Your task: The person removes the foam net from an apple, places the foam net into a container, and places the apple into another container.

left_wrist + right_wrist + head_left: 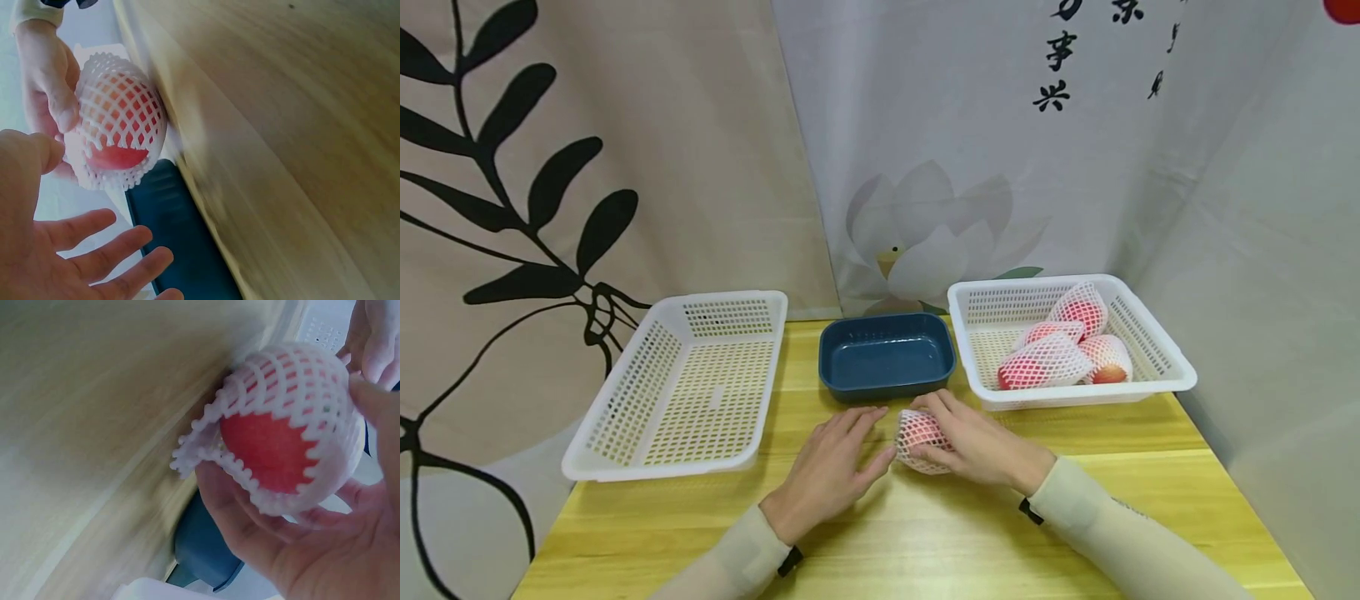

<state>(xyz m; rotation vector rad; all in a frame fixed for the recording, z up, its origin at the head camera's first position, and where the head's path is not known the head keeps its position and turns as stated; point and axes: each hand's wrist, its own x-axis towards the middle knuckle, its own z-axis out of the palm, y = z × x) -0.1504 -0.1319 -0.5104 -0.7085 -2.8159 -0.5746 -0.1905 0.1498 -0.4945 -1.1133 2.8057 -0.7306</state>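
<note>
A tan cloth (715,167) with big black leaves (553,179) hangs at the upper left of the frame. A pale gray cloth (880,100) hangs next to it, with a soft flower (925,225) just above the middle and black writing (1051,96) at the upper right. A red spot (1343,10) peeks into the top right corner. A yellow wood table (880,542) is at the bottom.

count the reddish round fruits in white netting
5: one fruit in the right hand; four in the white perforated plastic basket at right: back fruit, middle fruit, front fruit, right fruit. More may be hidden underneath.
</note>
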